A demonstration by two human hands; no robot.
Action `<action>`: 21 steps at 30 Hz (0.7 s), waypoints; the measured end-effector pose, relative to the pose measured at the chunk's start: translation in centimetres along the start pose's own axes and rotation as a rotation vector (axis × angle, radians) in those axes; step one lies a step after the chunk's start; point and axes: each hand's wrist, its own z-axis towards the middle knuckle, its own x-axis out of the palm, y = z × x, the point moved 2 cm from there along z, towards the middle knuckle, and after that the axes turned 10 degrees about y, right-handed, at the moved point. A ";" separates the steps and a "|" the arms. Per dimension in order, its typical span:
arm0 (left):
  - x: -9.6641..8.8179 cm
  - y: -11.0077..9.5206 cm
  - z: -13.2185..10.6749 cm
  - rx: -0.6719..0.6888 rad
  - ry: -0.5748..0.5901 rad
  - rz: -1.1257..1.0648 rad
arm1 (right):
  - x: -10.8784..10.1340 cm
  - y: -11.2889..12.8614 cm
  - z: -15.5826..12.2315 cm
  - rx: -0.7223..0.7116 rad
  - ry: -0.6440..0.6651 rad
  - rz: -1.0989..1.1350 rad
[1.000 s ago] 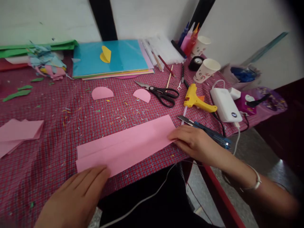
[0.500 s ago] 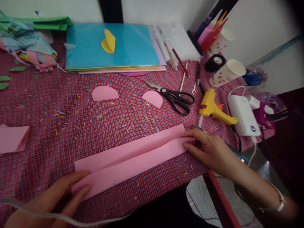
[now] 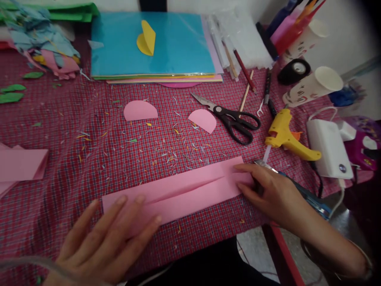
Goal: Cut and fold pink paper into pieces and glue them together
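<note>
A long pink paper strip point(image 3: 193, 200), folded lengthwise, lies slantwise on the checked tablecloth near the front edge. The fold gapes slightly along the middle. My left hand point(image 3: 104, 238) rests flat over the strip's left end with its fingers spread. At the opposite end, my right hand point(image 3: 272, 192) holds the paper between thumb and fingers. Beyond the strip lie two pink half-round paper pieces: one on the left point(image 3: 140, 110), one on the right point(image 3: 203, 120), near black-handled scissors point(image 3: 235, 119).
A yellow glue gun point(image 3: 279, 133), a white power bank point(image 3: 329, 147) and a paper cup point(image 3: 315, 87) stand at the right. Coloured sheets point(image 3: 119, 43) are stacked at the back. Folded pink paper point(image 3: 22, 165) lies left. Small paper scraps litter the cloth.
My left hand has gone from pinching the strip's left end to lying spread over it, further right. The folded layers sit flatter. My right hand stays at the right end.
</note>
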 end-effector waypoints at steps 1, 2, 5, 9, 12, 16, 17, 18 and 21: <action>-0.3 -0.6 0.8 0.031 0.020 0.004 | 0.0 0.0 0.0 -0.002 0.000 0.002; -0.5 -1.0 1.4 0.065 0.040 0.014 | 0.0 -0.1 0.0 -0.003 0.000 0.005; -0.5 -1.7 2.2 0.154 0.093 0.047 | 0.0 0.0 0.0 -0.005 -0.001 0.007; -0.3 -2.7 2.8 0.219 0.110 0.064 | -0.3 0.4 0.3 -0.022 -0.002 -0.028; -0.4 -4.4 4.2 0.230 0.098 0.108 | -0.6 0.7 0.4 -0.049 -0.046 -0.099; -0.6 -6.5 7.3 0.165 0.153 0.164 | -0.6 1.6 0.1 -0.096 -0.070 -0.241; -0.7 -6.8 8.0 0.148 0.173 0.163 | -0.4 2.0 0.0 -0.125 -0.064 -0.261; -0.7 -7.0 8.6 0.128 0.186 0.159 | -0.2 2.5 -0.2 -0.164 -0.056 -0.266; -0.9 -7.1 9.5 0.098 0.198 0.136 | 1.2 4.3 -0.8 -0.305 0.046 -0.232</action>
